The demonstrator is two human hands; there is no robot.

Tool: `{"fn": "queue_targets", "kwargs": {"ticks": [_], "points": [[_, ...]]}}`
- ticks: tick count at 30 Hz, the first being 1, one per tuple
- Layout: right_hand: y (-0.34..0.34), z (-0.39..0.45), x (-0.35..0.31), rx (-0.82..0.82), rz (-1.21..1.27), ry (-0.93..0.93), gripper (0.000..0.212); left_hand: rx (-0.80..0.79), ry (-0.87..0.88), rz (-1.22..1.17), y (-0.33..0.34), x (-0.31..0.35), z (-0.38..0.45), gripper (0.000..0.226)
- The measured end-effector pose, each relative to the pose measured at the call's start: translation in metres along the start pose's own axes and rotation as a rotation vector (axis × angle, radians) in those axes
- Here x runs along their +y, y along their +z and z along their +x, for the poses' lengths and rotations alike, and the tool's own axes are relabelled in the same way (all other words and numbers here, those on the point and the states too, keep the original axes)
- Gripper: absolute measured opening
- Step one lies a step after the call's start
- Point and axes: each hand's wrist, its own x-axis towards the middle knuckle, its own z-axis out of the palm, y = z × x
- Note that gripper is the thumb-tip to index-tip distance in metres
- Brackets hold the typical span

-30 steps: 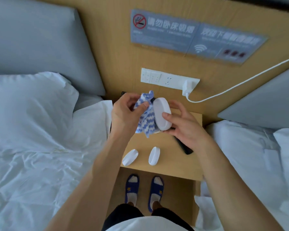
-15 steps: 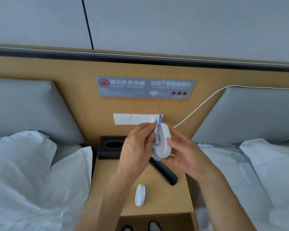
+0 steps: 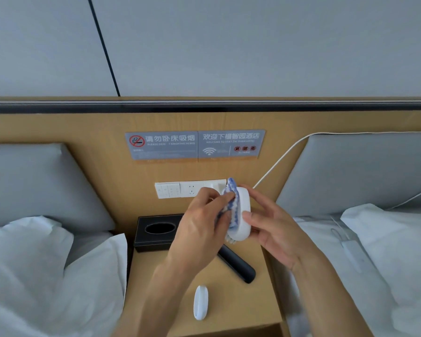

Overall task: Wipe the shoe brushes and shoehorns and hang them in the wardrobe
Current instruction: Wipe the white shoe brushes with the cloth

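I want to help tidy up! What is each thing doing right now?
Left hand: holds the cloth.
Striped cloth: pressed on the brush.
Shoe brush: held on edge by the right hand.
White shoehorn: lying on the nightstand.
Tissue box: opening shows dark.

A light wooden desk stands between two beds. On it, a black tissue box sits at the back left corner, a black remote lies slantwise near the middle, and a small white oval piece lies near the front edge
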Motion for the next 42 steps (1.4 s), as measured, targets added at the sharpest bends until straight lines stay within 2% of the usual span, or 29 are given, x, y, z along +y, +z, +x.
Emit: {"fn": "queue_targets", "kwargs": {"ticks": [5,13,17,21,25,29,32,35,39,42], "points": [[-0.006,0.003,-0.005,-0.019,-0.039,-0.019,0.064,-0.091,0.027,0.022,-0.008,0.005,0.005,0.034],[-0.010,0.002,-0.010,-0.080,-0.101,-0.034,0.067,-0.329,0.107,0.020,-0.030,0.002,0.002,0.031],[-0.008,0.004,-0.016,-0.126,-0.084,-0.040,0.068,-0.291,0.137,0.026,-0.038,0.003,0.001,0.033],[-0.004,0.009,-0.020,-0.167,-0.081,-0.039,0.066,-0.193,0.105,0.078,-0.038,0.007,0.012,0.040],[-0.003,0.013,-0.024,-0.174,-0.045,-0.059,0.062,-0.162,0.070,0.104,-0.034,0.014,0.020,0.039],[-0.003,0.012,-0.023,-0.170,-0.016,-0.073,0.067,-0.215,0.063,0.093,-0.032,0.015,0.023,0.038],[-0.004,0.012,-0.019,-0.137,-0.019,-0.081,0.058,-0.311,0.100,0.068,-0.036,0.010,0.023,0.040],[-0.006,0.011,-0.022,-0.130,-0.051,-0.084,0.062,-0.417,0.112,0.013,-0.038,0.006,0.018,0.035],[-0.002,0.010,-0.026,-0.157,-0.100,-0.071,0.063,-0.482,-0.005,-0.148,-0.046,-0.003,0.018,0.035],[0.005,0.013,-0.024,-0.119,-0.062,-0.072,0.060,-0.452,-0.090,-0.201,-0.050,-0.006,0.017,0.034]]}}
